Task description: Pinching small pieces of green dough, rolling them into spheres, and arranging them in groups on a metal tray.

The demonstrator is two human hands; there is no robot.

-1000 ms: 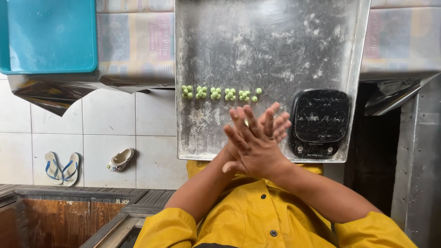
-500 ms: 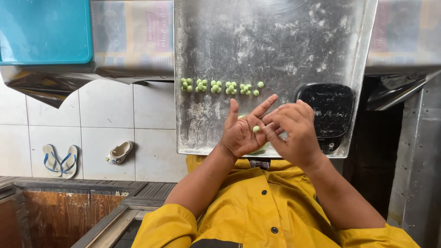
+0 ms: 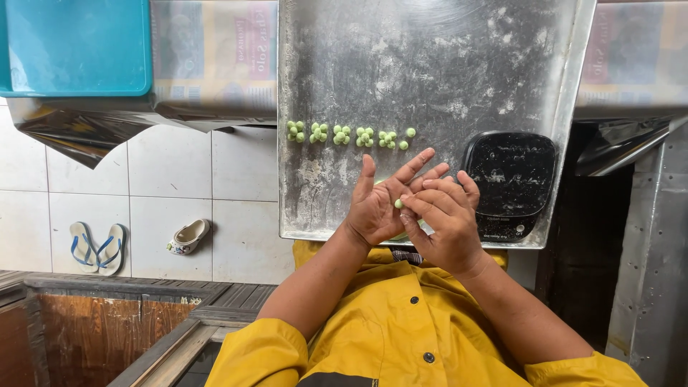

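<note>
A small green dough ball (image 3: 398, 203) is pinched between the fingertips of the right hand (image 3: 446, 222) and pressed against the open palm of the left hand (image 3: 381, 206), whose fingers are spread and released. Both hands are held over a floured metal tray (image 3: 430, 79). On it, further green balls (image 3: 347, 134), round and pea-sized, are laid in a row of small clusters, and a black digital scale (image 3: 514, 179) is set at its right corner. A turquoise tub (image 3: 75, 46) is seen to the left; its contents cannot be made out.
</note>
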